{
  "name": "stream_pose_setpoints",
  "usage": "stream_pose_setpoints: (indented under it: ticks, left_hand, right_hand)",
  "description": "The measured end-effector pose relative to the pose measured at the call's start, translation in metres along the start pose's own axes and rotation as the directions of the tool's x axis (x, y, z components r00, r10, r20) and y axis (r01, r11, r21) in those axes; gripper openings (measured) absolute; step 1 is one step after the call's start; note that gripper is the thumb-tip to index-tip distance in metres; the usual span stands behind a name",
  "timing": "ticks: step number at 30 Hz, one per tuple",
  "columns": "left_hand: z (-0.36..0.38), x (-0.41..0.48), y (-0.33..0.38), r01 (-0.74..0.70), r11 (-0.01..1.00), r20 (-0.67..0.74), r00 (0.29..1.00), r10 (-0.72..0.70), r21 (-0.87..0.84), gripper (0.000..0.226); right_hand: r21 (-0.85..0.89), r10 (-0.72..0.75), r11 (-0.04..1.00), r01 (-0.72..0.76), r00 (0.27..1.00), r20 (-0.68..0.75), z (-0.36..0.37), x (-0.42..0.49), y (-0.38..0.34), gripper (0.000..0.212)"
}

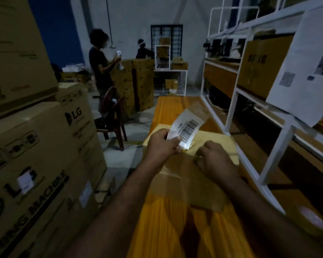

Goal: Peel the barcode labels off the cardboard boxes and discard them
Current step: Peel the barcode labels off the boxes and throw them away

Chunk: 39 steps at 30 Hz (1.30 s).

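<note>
A small cardboard box [220, 146] lies on the yellow wooden table [168, 112] in front of me. My left hand [162, 144] pinches a white barcode label [186, 127] with clear tape around it, lifted up off the box top and still joined to it at its lower end. My right hand [216, 159] rests on the box top beside the label's foot, its fingers curled down against the cardboard and tape; what they hold is hidden.
Large LG washing-machine cartons [37, 164] are stacked at my left, some with white labels. A white metal shelf frame [250, 101] with boxes and papers runs along the right. A tape roll [311, 220] lies at the table's right. Two people stand by box stacks [136, 84] behind a chair [114, 118].
</note>
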<state>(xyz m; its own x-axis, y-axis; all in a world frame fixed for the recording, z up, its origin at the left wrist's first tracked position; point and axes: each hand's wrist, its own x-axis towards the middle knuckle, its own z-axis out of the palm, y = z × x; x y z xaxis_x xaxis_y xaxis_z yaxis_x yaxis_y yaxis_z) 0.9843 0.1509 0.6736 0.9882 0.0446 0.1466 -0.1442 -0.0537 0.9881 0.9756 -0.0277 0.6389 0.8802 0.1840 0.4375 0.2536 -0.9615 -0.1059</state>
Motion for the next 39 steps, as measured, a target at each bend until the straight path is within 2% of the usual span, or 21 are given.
stream_pose_setpoints:
  ticks: [5, 7, 10, 11, 12, 14, 16, 17, 18, 19, 23, 25, 29, 32, 35, 37, 39]
  left_hand:
    - [-0.019, -0.018, -0.007, 0.080, 0.996, -0.047, 0.996, -0.082, -0.046, 0.008]
    - [-0.032, -0.028, -0.013, 0.108, 0.994, -0.097, 0.989, -0.110, -0.024, 0.014]
    - [-0.056, -0.046, -0.020, 0.130, 0.991, -0.164, 0.979, -0.122, 0.040, 0.009]
    - [-0.065, -0.054, -0.022, 0.132, 0.989, -0.187, 0.975, -0.117, 0.072, 0.007]
    - [-0.074, -0.062, -0.025, 0.140, 0.985, -0.211, 0.971, -0.116, 0.104, 0.006]
    - [-0.092, -0.081, -0.030, 0.174, 0.972, -0.255, 0.958, -0.130, 0.159, 0.008]
    - [-0.110, -0.107, -0.035, 0.216, 0.960, -0.301, 0.941, -0.157, 0.175, 0.005]
    - [-0.119, -0.122, -0.038, 0.239, 0.956, -0.328, 0.929, -0.174, 0.172, 0.002]
    - [-0.128, -0.139, -0.042, 0.263, 0.952, -0.360, 0.913, -0.192, 0.160, 0.001]
    - [-0.138, -0.156, -0.044, 0.287, 0.947, -0.392, 0.895, -0.211, 0.146, 0.002]
    - [-0.181, -0.228, -0.057, 0.412, 0.902, -0.551, 0.785, -0.282, 0.125, 0.012]
    - [-0.197, -0.261, -0.061, 0.430, 0.897, -0.584, 0.755, -0.299, 0.097, 0.011]
    - [-0.226, -0.338, -0.071, 0.437, 0.899, -0.663, 0.662, -0.350, -0.039, 0.010]
    - [-0.248, -0.391, -0.082, 0.440, 0.886, -0.733, 0.555, -0.393, -0.142, 0.021]
    - [-0.265, -0.444, -0.085, 0.416, 0.882, -0.779, 0.468, -0.416, -0.221, 0.030]
    - [-0.278, -0.478, -0.093, 0.349, 0.875, -0.815, 0.357, -0.456, -0.337, 0.033]
    - [-0.289, -0.510, -0.105, 0.366, 0.856, -0.860, 0.219, -0.462, -0.366, 0.016]
  right_hand:
    - [-0.060, -0.016, 0.998, 0.017, 1.000, 0.025, 0.021, 0.037, 0.023, 0.034]
    - [-0.017, 0.005, 1.000, -0.004, 0.999, 0.042, 0.024, 0.048, 0.025, 0.034]
    - [-0.014, 0.053, 0.999, -0.052, 0.994, 0.095, 0.025, 0.063, 0.021, 0.029]
    - [0.013, 0.049, 0.999, -0.051, 0.994, 0.099, 0.023, 0.066, 0.016, 0.030]
    - [0.110, 0.038, 0.993, -0.051, 0.993, 0.110, 0.018, 0.068, 0.007, 0.031]
    - [0.448, -0.022, 0.894, -0.025, 0.995, 0.100, 0.002, 0.062, -0.026, 0.035]
    - [0.765, -0.120, 0.643, 0.030, 0.991, 0.062, -0.017, 0.039, -0.076, 0.029]
    - [0.855, -0.183, 0.519, 0.023, 0.979, 0.085, -0.024, 0.023, -0.102, 0.029]
    - [0.896, -0.251, 0.445, 0.005, 0.961, 0.120, -0.025, 0.007, -0.125, 0.031]
    - [0.906, -0.321, 0.423, -0.013, 0.933, 0.163, -0.021, -0.009, -0.145, 0.028]
    - [0.853, -0.538, 0.520, 0.044, 0.793, 0.287, 0.016, -0.058, -0.208, 0.009]
    - [0.831, -0.563, 0.554, 0.058, 0.760, 0.323, 0.033, -0.074, -0.231, 0.014]
    - [0.866, -0.673, 0.500, 0.032, 0.643, 0.365, 0.051, -0.109, -0.285, 0.013]
    - [0.885, -0.723, 0.463, -0.041, 0.560, 0.404, 0.057, -0.142, -0.324, 0.020]
    - [0.881, -0.756, 0.471, -0.052, 0.491, 0.433, 0.067, -0.177, -0.362, 0.027]
    - [0.891, -0.782, 0.449, -0.057, 0.458, 0.423, 0.073, -0.202, -0.387, 0.026]
    - [0.885, -0.792, 0.458, -0.077, 0.417, 0.446, 0.079, -0.229, -0.413, 0.020]
